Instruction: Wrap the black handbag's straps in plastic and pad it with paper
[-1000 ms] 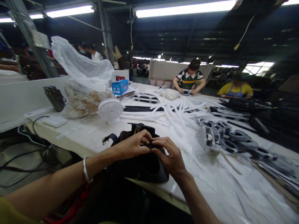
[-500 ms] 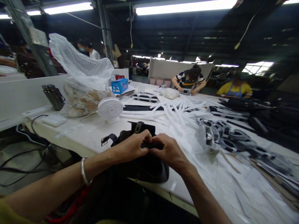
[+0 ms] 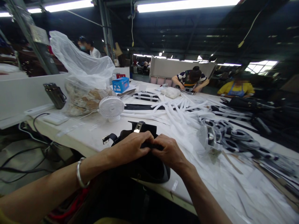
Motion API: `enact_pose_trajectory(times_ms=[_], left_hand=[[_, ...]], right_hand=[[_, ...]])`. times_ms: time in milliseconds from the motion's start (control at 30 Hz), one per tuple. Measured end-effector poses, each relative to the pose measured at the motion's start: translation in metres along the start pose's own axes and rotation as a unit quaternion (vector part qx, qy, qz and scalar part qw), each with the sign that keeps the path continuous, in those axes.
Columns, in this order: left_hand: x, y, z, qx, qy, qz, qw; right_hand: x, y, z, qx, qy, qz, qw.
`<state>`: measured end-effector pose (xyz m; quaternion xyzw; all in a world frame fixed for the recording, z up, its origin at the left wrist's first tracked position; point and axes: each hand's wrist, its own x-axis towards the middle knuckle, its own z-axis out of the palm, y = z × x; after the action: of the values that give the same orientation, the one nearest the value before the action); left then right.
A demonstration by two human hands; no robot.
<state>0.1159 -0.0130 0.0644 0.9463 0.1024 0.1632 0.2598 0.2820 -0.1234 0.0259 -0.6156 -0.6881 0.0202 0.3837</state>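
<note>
A black bag point(image 3: 147, 166) lies at the near edge of the white table point(image 3: 93, 137), its metal buckle point(image 3: 138, 127) pointing away from me. My left hand point(image 3: 130, 147), with a silver bangle on the wrist, and my right hand point(image 3: 169, 152) meet over the bag's top. Both are closed, fingers pinched together on a black strap point(image 3: 149, 145) that runs along the bag's upper edge. A second strap end with a metal clip point(image 3: 106, 139) sticks out to the left of the bag.
A small white fan point(image 3: 111, 107) and a clear plastic sack point(image 3: 84, 81) stand to the left. White strips point(image 3: 177, 115) and dark coiled straps point(image 3: 233, 137) cover the table's middle and right. Two people work at the far end; another stands behind the sack.
My hands have drawn closer together on the strap and the right hand's fingers have curled in tighter. The bag has stayed in place.
</note>
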Motion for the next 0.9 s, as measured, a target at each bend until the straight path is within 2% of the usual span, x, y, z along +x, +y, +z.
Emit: enact_pose_trajectory(times_ms=[167, 300, 400, 533, 600, 700, 800, 900], left_hand=[[0.001, -0.004, 0.001, 0.012, -0.008, 0.032, 0.999], [0.002, -0.006, 0.000, 0.008, 0.000, 0.002, 1.000], [0.004, -0.006, -0.003, 0.021, -0.003, -0.006, 1.000], [0.007, -0.006, -0.009, -0.011, 0.002, -0.040, 0.999], [0.008, -0.007, -0.011, -0.056, -0.029, -0.075, 0.995], [0.010, -0.009, -0.010, -0.138, -0.078, -0.113, 0.981], [0.011, -0.009, -0.006, -0.192, -0.073, -0.116, 0.972], [0.012, -0.007, -0.005, -0.172, -0.066, -0.103, 0.977]], right_hand=[[-0.004, 0.001, -0.007, 0.036, -0.016, -0.034, 0.999], [-0.006, 0.000, -0.017, 0.054, -0.047, -0.042, 0.997], [-0.006, -0.001, -0.015, 0.043, -0.056, -0.050, 0.996], [-0.009, 0.001, -0.005, 0.043, 0.040, -0.031, 0.998], [-0.011, 0.001, -0.002, 0.067, 0.076, -0.027, 0.995], [-0.013, 0.002, 0.000, 0.086, 0.075, -0.050, 0.992], [-0.013, 0.003, 0.000, 0.085, 0.077, -0.057, 0.992], [-0.012, 0.005, 0.001, 0.067, 0.080, -0.061, 0.993]])
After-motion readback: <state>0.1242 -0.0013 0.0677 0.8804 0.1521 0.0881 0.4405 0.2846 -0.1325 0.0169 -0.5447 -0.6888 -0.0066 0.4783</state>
